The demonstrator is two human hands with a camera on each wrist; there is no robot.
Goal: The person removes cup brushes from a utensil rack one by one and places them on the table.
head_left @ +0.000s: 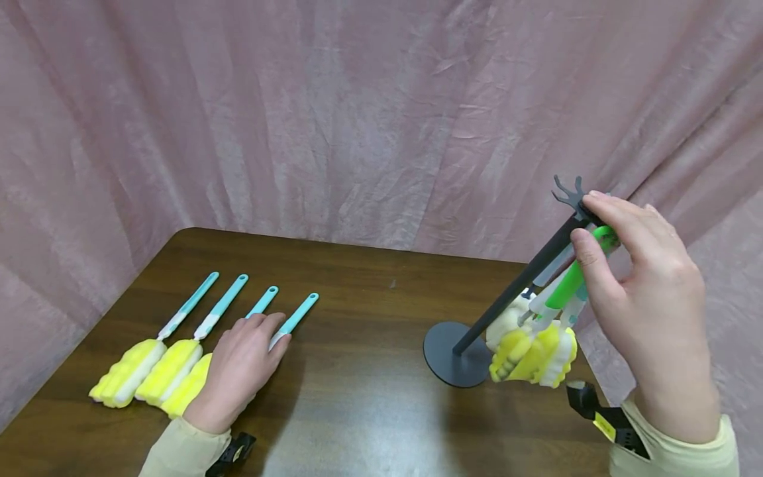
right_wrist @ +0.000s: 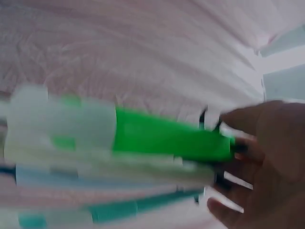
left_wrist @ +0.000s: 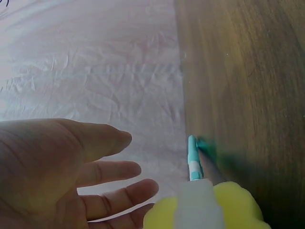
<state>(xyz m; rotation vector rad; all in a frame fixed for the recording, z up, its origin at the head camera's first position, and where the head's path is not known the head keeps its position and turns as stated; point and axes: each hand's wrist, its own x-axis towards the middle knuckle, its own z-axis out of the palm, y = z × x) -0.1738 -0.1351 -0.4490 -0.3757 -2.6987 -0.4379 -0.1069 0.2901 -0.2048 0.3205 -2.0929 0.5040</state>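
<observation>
Several sponge bottle brushes with yellow-and-white heads and turquoise handles lie side by side on the table; the leftmost brush (head_left: 132,372) is fully visible. My left hand (head_left: 241,368) reaches over the right-hand ones, hiding part of them, close to the rightmost handle (head_left: 304,310). In the left wrist view its fingers (left_wrist: 114,198) are spread apart with nothing pinched. On the right, a dark hook stand (head_left: 518,285) carries several hanging brushes, their heads (head_left: 530,354) bunched. My right hand (head_left: 652,298) is at the hooks, thumb and fingers apart around the top of a green-handled brush (head_left: 566,285).
A round base (head_left: 457,354) supports the stand's slanting-looking pole on the brown wooden table (head_left: 369,371). Pink curtain fabric (head_left: 357,132) hangs behind the table. Dark straps circle both wrists below light sleeves (head_left: 185,450).
</observation>
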